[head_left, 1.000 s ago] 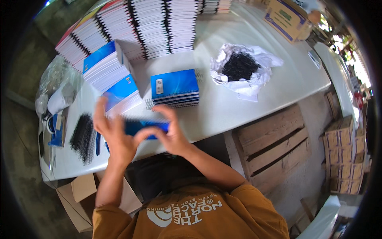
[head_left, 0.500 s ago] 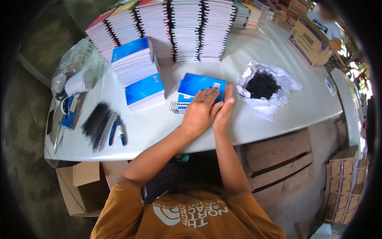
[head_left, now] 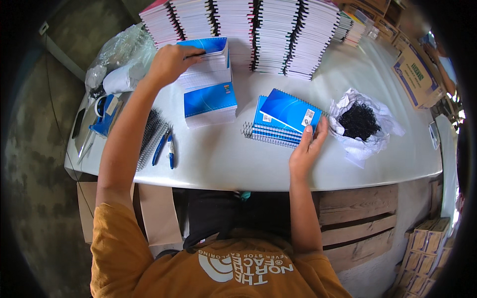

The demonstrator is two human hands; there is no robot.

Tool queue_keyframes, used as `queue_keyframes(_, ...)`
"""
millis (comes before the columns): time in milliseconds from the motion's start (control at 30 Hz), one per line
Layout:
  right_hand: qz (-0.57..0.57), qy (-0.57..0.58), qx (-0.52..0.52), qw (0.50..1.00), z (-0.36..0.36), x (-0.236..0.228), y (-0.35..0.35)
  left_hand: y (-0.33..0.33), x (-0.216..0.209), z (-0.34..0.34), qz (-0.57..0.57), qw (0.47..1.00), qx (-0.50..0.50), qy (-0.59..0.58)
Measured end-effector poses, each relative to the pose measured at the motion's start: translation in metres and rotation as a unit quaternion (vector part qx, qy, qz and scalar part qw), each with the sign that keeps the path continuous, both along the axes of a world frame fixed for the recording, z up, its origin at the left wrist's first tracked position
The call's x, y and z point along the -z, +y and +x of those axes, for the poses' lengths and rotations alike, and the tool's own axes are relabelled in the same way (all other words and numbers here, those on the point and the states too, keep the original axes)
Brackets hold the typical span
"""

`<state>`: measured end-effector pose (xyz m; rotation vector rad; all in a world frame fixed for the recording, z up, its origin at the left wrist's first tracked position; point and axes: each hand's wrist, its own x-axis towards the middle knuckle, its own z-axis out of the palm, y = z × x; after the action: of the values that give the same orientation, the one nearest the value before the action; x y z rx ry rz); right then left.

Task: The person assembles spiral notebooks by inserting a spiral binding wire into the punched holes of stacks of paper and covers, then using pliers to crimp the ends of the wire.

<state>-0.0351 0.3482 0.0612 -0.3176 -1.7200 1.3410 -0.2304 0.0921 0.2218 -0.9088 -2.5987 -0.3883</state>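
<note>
My left hand (head_left: 171,63) reaches to the far stack of blue-covered unbound notebooks (head_left: 204,74). Its thumb and fingers close on the left side of the top blue notebook (head_left: 213,45). A nearer stack of blue notebooks (head_left: 210,99) stands directly in front. My right hand (head_left: 309,145) holds the near right corner of a blue notebook (head_left: 288,107), thumb on its cover and fingers along its right edge. That notebook lies askew on several blue notebooks (head_left: 263,121) with wire spirals along their near side; a loose spiral sticks out at their left end.
Tall stacks of spiral-bound books (head_left: 278,39) line the back. Crumpled white paper (head_left: 387,134) holds black coil scraps (head_left: 359,121) at the right. Black binding coils (head_left: 153,136), two blue pens (head_left: 171,151) and a blue tape dispenser (head_left: 103,119) lie left. A cardboard box (head_left: 416,74) stands far right, beside a person.
My left hand has left the notebook in front of me and moved left and away to the far stack. My right hand has shifted to that notebook's near right corner. The view has turned leftward.
</note>
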Motion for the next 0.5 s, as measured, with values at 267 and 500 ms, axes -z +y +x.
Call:
queue_keyframes(267, 0.075, -0.024, 0.078, 0.994, 0.004, -0.004, 0.002, -0.008, -0.022, -0.031, 0.069, 0.972, 0.028, -0.224)
queue_keyframes(500, 0.084, -0.019, 0.072, 0.994, 0.005, -0.004, 0.001, -0.009, -0.026, -0.031, 0.061, 0.97, 0.061, -0.227)
